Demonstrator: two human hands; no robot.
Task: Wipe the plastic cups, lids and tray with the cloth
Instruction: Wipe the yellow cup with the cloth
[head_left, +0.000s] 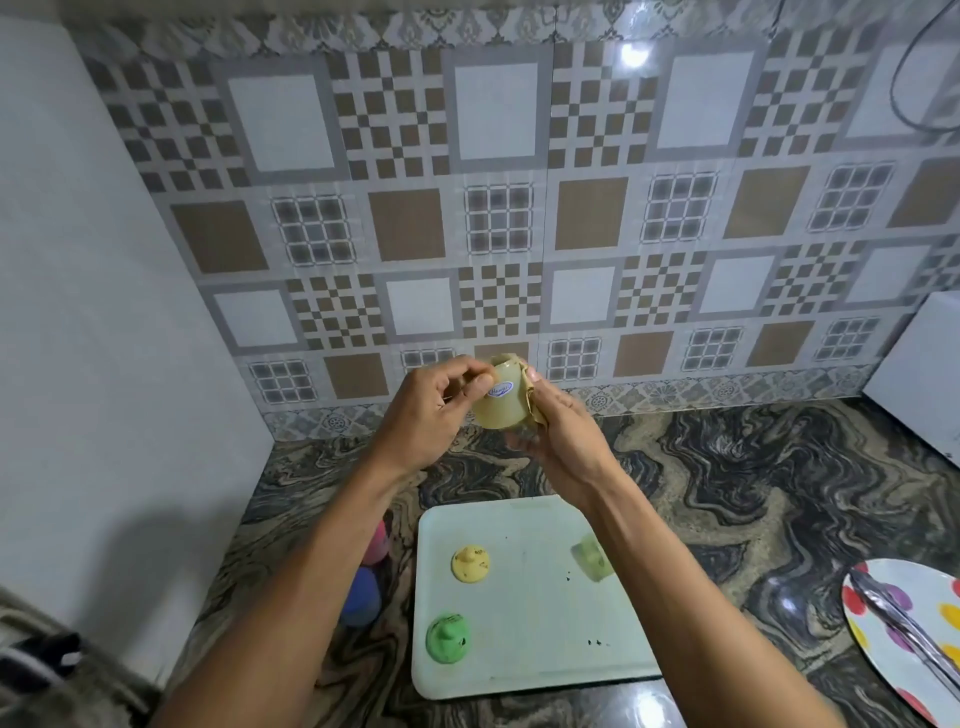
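**A:** Kitchen corner: patterned tile wall (498, 234), dark marbled stone surface (727, 467). Landmark?

**B:** The pale tray (530, 623), flat on the surface. Everything is placed off that.

**A:** Task item in hand?

**B:** The yellow cup (498, 405), blue oval sticker facing the camera. It's lifted above the tray's far edge, off the surface, between both hands.

**A:** Fingers?

**B:** The left hand (431, 410) has its fingers (467, 387) curled, pinching the cup's left side. The right hand (566, 441) grips the tan cloth (532, 402) and presses it to the cup's right side. Its fingertips are hidden behind the cup.

**A:** Arm pose?

**B:** Both forearms reach forward and converge over the tray, wrists bent inward. The right forearm crosses the tray's right part.

**A:** Progress?

**B:** My guess is early to middle, with one cup mid-wipe. On the tray are the yellow lid (470, 563), the green lid (448, 638) and a translucent green cup (589, 558), which is partly under the forearm. The pink cup (376, 543) and blue cup (363, 597) sit just left of the tray. I can't tell which are already wiped. Dark specks (597, 643) on the tray suggest it isn't done.

**A:** Anything else?

**B:** A dotted plate (878, 660) with tongs (904, 629) sits well right of the tray.
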